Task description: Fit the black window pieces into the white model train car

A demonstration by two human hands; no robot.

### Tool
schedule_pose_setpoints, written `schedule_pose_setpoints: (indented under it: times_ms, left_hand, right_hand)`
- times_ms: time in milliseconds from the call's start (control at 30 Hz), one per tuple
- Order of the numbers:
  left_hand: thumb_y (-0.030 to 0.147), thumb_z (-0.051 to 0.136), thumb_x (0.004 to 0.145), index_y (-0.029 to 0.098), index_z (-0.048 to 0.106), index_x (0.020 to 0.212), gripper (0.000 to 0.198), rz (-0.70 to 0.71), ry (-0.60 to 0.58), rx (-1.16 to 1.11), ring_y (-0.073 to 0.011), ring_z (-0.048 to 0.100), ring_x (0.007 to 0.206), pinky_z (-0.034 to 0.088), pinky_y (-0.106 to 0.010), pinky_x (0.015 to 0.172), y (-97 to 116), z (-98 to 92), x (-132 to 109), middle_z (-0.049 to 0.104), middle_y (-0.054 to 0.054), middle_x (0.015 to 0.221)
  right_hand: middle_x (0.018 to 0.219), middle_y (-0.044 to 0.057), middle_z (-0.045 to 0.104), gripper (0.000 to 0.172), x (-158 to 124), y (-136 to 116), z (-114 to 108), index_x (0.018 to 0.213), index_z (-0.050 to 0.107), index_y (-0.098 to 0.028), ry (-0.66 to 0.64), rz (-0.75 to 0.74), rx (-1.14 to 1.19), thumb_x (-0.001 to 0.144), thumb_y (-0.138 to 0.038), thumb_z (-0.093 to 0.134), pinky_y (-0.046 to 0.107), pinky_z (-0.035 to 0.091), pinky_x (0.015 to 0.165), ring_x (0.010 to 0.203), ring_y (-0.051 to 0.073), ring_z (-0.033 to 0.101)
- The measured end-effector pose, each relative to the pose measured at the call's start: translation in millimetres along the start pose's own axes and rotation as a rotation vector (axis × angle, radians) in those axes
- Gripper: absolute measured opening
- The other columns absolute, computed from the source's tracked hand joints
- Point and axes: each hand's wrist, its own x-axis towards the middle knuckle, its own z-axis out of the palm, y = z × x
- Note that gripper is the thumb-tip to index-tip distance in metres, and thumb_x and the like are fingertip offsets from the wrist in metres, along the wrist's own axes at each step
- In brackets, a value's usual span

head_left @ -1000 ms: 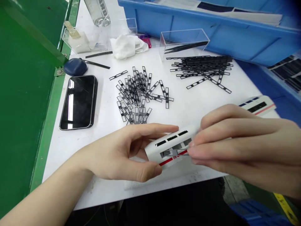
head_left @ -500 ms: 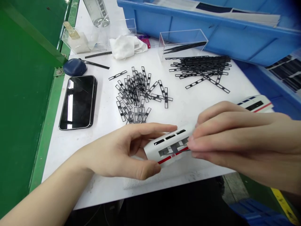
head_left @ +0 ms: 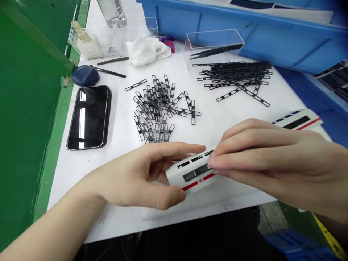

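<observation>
The left hand (head_left: pixel 130 177) is cradling a white model train carriage (head_left: pixel 190 175) near the table's near edge, its fingers (head_left: pixel 174 154) curving around the shell, while the right hand (head_left: pixel 274 159) is holding the carriage's right end between narrowly set fingertips (head_left: pixel 213 163). A second carriage (head_left: pixel 296 121) is lying farther right, beyond the hand, and two loose piles of black window strips (head_left: pixel 154 108) are lying on the white table (head_left: pixel 108 217) toward the far side.

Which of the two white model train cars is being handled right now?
The nearer model train car, held between the left hand and the right hand. The other white car lies farther off, beyond the right hand, with neither hand on it.
</observation>
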Motion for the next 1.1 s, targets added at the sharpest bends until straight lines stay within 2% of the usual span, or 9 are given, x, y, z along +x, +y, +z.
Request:
schedule_pose_setpoints:
  times_ms: [133, 333, 433, 533, 600, 733, 900, 1000, 1100]
  left_hand:
    - [0.005, 0.072, 0.084, 0.022, 0.056, 0.146, 0.067, 0.001, -0.011, -0.032, -0.0202, 0.072, 0.109, 0.060, -0.024, 0.089, -1.2, -1.3, -1.3, 0.069, -0.008, 0.138]
    - [0.001, 0.070, 0.085, 0.025, 0.060, 0.143, 0.064, -0.014, -0.011, -0.062, -0.0187, 0.073, 0.106, 0.060, -0.022, 0.083, 1.9, -1.6, 0.2, 0.069, -0.006, 0.138]
    - [0.006, 0.069, 0.092, 0.027, 0.063, 0.139, 0.052, 0.007, -0.018, -0.094, -0.0171, 0.074, 0.104, 0.060, -0.023, 0.086, 3.2, -1.1, 1.2, 0.071, -0.005, 0.136]
    - [0.015, 0.065, 0.100, 0.024, 0.067, 0.135, 0.036, 0.047, 0.008, -0.050, -0.0181, 0.070, 0.115, 0.057, -0.026, 0.096, 3.0, 0.8, 1.9, 0.073, -0.005, 0.131]
    - [0.019, 0.065, 0.101, 0.023, 0.066, 0.133, 0.033, 0.060, 0.053, 0.026, -0.0162, 0.070, 0.105, 0.057, -0.023, 0.088, 1.8, 3.4, 2.2, 0.074, -0.005, 0.125]
    - [0.025, 0.066, 0.099, 0.020, 0.065, 0.130, 0.031, 0.057, 0.147, 0.149, -0.0094, 0.060, 0.064, 0.048, -0.019, 0.056, -0.5, 12.0, 2.2, 0.075, -0.003, 0.095]
    - [0.010, 0.069, 0.087, 0.020, 0.068, 0.124, 0.039, 0.035, 0.268, 0.186, -0.0072, 0.056, 0.060, 0.045, -0.017, 0.052, 1.5, 22.6, 2.7, 0.077, -0.001, 0.101]
    - [0.008, 0.066, 0.087, 0.022, 0.068, 0.124, 0.040, 0.023, 0.267, 0.190, -0.0075, 0.054, 0.061, 0.044, -0.017, 0.054, 2.1, 24.5, 4.2, 0.078, 0.002, 0.096]
    - [0.008, 0.063, 0.088, 0.022, 0.067, 0.124, 0.038, 0.003, 0.266, 0.185, -0.0084, 0.053, 0.061, 0.042, -0.019, 0.054, 1.6, 23.6, 5.2, 0.076, 0.003, 0.090]
  right_hand:
    - [0.089, 0.002, 0.079, 0.014, -0.8, 1.6, 1.3, 0.097, 0.082, -0.026, -0.006, -0.043, -0.009, 0.090, -0.016, 0.075, 0.033, 0.063, 0.076, 0.090, 0.020, 0.072]
    - [0.091, 0.002, 0.078, 0.012, -4.6, 2.2, 3.9, 0.092, 0.081, -0.024, 0.027, -0.099, -0.124, 0.094, -0.016, 0.072, 0.033, 0.057, 0.081, 0.093, 0.020, 0.064]
    - [0.097, 0.002, 0.076, 0.017, -7.1, 4.0, 3.7, 0.099, 0.080, -0.027, -0.019, -0.126, -0.166, 0.096, -0.014, 0.069, 0.034, 0.055, 0.084, 0.096, 0.021, 0.061]
    - [0.102, 0.001, 0.073, 0.023, -10.2, 5.4, 3.4, 0.107, 0.079, -0.033, -0.065, -0.132, -0.210, 0.097, -0.015, 0.067, 0.033, 0.055, 0.085, 0.098, 0.022, 0.060]
    - [0.106, 0.002, 0.070, 0.023, -12.0, 5.1, 3.3, 0.110, 0.078, -0.035, -0.074, -0.129, -0.256, 0.096, -0.020, 0.069, 0.034, 0.055, 0.086, 0.102, 0.023, 0.060]
    - [0.111, 0.005, 0.064, 0.023, -13.2, 4.3, 2.1, 0.114, 0.078, -0.036, -0.093, -0.135, -0.271, 0.096, -0.024, 0.070, 0.036, 0.053, 0.089, 0.102, 0.024, 0.059]
    - [0.111, 0.004, 0.070, 0.019, -12.6, 11.7, -5.1, 0.114, 0.076, -0.030, -0.107, -0.214, -0.226, 0.100, -0.022, 0.066, 0.038, 0.052, 0.088, 0.099, 0.021, 0.064]
    - [0.110, 0.003, 0.074, 0.015, -11.7, 14.0, -9.9, 0.111, 0.074, -0.025, -0.105, -0.315, -0.283, 0.097, -0.020, 0.070, 0.037, 0.053, 0.087, 0.102, 0.020, 0.067]
    - [0.111, 0.003, 0.076, 0.012, -9.6, 9.7, -10.4, 0.109, 0.073, -0.024, -0.123, -0.341, -0.408, 0.098, -0.024, 0.071, 0.038, 0.051, 0.081, 0.102, 0.021, 0.068]
